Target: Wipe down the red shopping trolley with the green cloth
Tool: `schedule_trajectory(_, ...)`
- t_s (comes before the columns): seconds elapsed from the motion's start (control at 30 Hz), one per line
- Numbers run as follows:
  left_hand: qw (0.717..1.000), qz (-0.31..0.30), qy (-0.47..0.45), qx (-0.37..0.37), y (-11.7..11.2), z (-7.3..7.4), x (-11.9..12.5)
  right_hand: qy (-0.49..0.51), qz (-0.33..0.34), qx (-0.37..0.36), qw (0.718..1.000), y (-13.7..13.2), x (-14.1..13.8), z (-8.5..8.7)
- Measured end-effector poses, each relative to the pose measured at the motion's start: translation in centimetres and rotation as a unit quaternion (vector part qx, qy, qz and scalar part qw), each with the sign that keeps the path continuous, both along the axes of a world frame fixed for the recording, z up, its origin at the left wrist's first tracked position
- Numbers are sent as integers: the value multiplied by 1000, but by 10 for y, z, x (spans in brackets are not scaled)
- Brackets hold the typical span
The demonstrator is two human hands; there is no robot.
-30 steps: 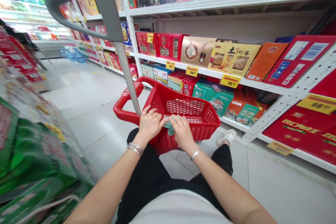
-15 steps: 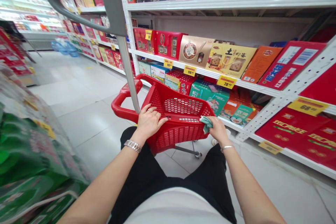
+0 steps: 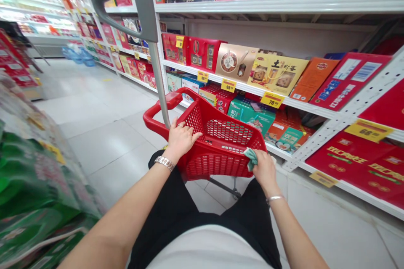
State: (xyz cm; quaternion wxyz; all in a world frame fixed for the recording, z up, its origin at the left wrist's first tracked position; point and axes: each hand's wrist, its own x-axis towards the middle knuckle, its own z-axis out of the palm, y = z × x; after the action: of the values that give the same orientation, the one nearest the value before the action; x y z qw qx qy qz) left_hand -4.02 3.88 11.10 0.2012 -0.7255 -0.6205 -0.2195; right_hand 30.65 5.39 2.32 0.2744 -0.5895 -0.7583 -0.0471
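A shopper's right hand (image 3: 265, 172) had moved away from the left hand (image 3: 180, 139) to the near right rim of a red plastic shopping basket (image 3: 217, 170), with a crumpled pale green cloth (image 3: 251, 159) clenched in its fingers; moments earlier the two hands had met over the cloth at the middle of the rim; the cloth now poked out of the fist just above the rim, well apart from the left hand; the left hand lay palm down across the rim beside the grey pull handle (image 3: 148, 8), its fingers spread, though whether it clasped the plastic could not be told; a silver bracelet watch (image 3: 164, 163) circled the left wrist and a thin bangle (image 3: 274, 198) the right; the basket stood over a tiled floor (image 3: 107, 147), between the person's black trousers (image 3: 252, 218) and white metal shelves (image 3: 277, 4) stacked with gift boxes (image 3: 277, 71) and yellow price tags (image 3: 272, 100).
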Motion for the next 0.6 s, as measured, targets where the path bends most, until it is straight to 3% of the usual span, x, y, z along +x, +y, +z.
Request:
schedule_trajectory(0.1,1000,16,-8,-5,0,-8,15,5,-4,58,998,-13,-14,-8)
schedule_trajectory(0.2,1000,20,4,-17,-1,-15,28,15,44,101,994,-21,-43,-12)
schedule_trajectory(0.43,999,-15,33,-28,4,-13,39,35,163,110,980,-15,-129,4)
schedule_trajectory(0.5,999,-22,31,-27,8,-12,41,35,171,99,980,-9,-133,9)
schedule_trajectory(0.6,998,-33,37,-30,15,-11,43,27,160,82,983,1,-116,10)
